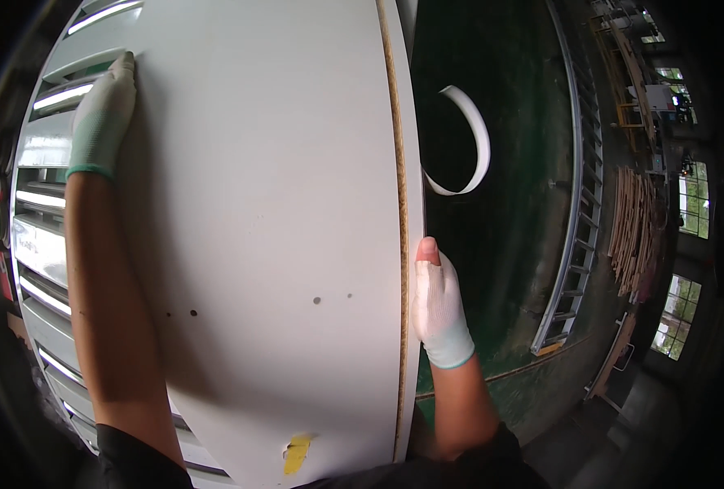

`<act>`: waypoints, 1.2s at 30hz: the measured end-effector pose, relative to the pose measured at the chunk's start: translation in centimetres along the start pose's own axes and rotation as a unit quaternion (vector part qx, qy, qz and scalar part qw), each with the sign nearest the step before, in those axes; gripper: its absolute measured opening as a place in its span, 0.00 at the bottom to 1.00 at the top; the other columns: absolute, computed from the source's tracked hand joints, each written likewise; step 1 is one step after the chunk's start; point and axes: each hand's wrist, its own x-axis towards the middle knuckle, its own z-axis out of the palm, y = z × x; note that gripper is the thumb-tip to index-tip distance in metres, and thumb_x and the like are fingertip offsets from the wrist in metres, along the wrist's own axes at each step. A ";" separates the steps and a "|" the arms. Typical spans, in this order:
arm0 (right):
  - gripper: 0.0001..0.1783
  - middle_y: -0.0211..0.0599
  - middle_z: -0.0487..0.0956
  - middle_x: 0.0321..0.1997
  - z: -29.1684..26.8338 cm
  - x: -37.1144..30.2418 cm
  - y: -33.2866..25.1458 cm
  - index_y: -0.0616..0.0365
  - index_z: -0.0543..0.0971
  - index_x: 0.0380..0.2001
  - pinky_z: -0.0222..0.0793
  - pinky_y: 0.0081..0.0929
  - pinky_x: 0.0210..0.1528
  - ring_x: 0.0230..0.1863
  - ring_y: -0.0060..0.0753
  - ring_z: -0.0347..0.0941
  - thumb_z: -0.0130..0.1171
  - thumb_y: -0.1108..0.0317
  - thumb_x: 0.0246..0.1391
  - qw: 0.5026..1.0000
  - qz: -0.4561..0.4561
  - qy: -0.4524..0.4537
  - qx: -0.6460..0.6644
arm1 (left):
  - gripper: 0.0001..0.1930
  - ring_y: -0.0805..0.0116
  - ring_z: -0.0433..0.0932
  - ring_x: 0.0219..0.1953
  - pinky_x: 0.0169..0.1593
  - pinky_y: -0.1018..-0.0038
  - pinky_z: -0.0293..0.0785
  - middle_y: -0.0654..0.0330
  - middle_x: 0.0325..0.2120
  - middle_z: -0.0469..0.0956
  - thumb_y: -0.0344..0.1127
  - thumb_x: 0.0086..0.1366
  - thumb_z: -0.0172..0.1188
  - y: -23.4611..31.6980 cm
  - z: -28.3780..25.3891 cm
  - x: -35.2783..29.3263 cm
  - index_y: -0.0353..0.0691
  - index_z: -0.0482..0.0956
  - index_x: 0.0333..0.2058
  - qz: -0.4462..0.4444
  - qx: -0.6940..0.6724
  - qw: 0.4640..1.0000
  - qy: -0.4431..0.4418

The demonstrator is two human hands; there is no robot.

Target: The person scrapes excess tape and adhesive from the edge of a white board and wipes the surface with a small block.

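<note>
We have a large white board (272, 179) lying in front of us, spanning the middle of the view, with a row of shiny metal rollers (42, 151) along its left side. As for progress, the holes (193, 313) in its face are already there, while the long brown edge (399, 187) on the right shows bare core, so we judge that edge unfinished. A pale band (411, 383) runs just beside it; we cannot tell whether it belongs to a second board. A curled white strip (482, 147) hangs loose past that side, and we cannot see where it ends.

Our gloved left hand (103, 114) rests at the board's left margin, fingers together; we cannot tell whether its grip holds anything. Our gloved right hand (441, 306) lies against the right side, thumb up along the pale band, its other fingers hidden, so that grip is unclear too.

Counting, we find two hands, one brown edge, one curled strip, four holes, one torn yellow patch (298, 454) and one ladder-like metal frame (579, 179) over the green floor (513, 236). The rollers are too covered for us to count.
</note>
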 end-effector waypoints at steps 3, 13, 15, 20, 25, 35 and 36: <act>0.32 0.34 0.62 0.22 -0.1 -0.9 0.2 0.56 0.66 0.24 0.60 0.34 0.33 0.27 0.31 0.61 0.36 0.42 0.76 1.000 -0.010 0.020 -0.015 | 0.42 0.40 0.72 0.64 0.70 0.59 0.61 0.37 0.59 0.75 0.67 0.75 0.29 0.1 -0.1 -1.6 0.35 0.74 0.62 0.025 0.110 0.994 0.016; 0.43 0.47 0.80 0.30 0.5 0.6 1.2 0.62 0.77 0.33 0.71 0.44 0.39 0.34 0.50 0.76 0.38 0.27 0.67 0.998 0.023 0.053 -0.020 | 0.33 0.41 0.75 0.59 0.66 0.55 0.67 0.44 0.58 0.77 0.60 0.74 0.39 6.4 -2.1 -6.2 0.39 0.80 0.57 0.042 0.185 0.975 0.118; 0.43 0.54 0.83 0.36 1.1 1.3 1.1 0.62 0.79 0.36 0.73 0.48 0.41 0.40 0.61 0.79 0.40 0.27 0.66 0.998 0.006 0.059 -0.016 | 0.31 0.43 0.72 0.62 0.66 0.56 0.66 0.44 0.62 0.72 0.58 0.73 0.46 6.4 -1.7 -9.2 0.38 0.76 0.60 0.053 0.193 0.966 0.165; 0.43 0.57 0.82 0.34 0.9 1.5 2.3 0.62 0.79 0.36 0.74 0.49 0.42 0.40 0.65 0.79 0.42 0.27 0.65 0.998 0.028 -0.009 0.060 | 0.28 0.45 0.65 0.69 0.71 0.57 0.60 0.42 0.65 0.69 0.48 0.72 0.52 5.5 1.6 -20.8 0.34 0.73 0.62 0.180 0.136 0.958 0.179; 0.37 0.57 0.80 0.30 -3.1 0.0 4.2 0.62 0.77 0.34 0.73 0.50 0.39 0.35 0.65 0.78 0.47 0.32 0.66 0.997 -0.003 -0.056 0.050 | 0.24 0.44 0.61 0.71 0.73 0.56 0.57 0.44 0.66 0.69 0.38 0.70 0.55 7.5 2.2 -30.7 0.34 0.73 0.62 0.187 0.098 0.973 0.097; 0.19 0.54 0.80 0.33 -15.7 -12.5 7.4 0.63 0.73 0.48 0.73 0.50 0.36 0.33 0.62 0.78 0.56 0.60 0.62 0.974 -0.143 -0.177 0.011 | 0.25 0.47 0.68 0.64 0.69 0.53 0.60 0.43 0.59 0.73 0.43 0.70 0.55 21.2 5.1 -51.2 0.32 0.73 0.60 0.141 -0.274 0.932 -0.189; 0.20 0.53 0.80 0.35 -16.4 -11.7 6.1 0.63 0.73 0.48 0.73 0.50 0.39 0.37 0.60 0.78 0.57 0.58 0.61 0.960 -0.178 -0.216 -0.012 | 0.25 0.53 0.70 0.61 0.67 0.58 0.64 0.44 0.58 0.74 0.43 0.72 0.54 23.5 4.8 -52.2 0.31 0.73 0.61 0.052 -0.380 0.898 -0.215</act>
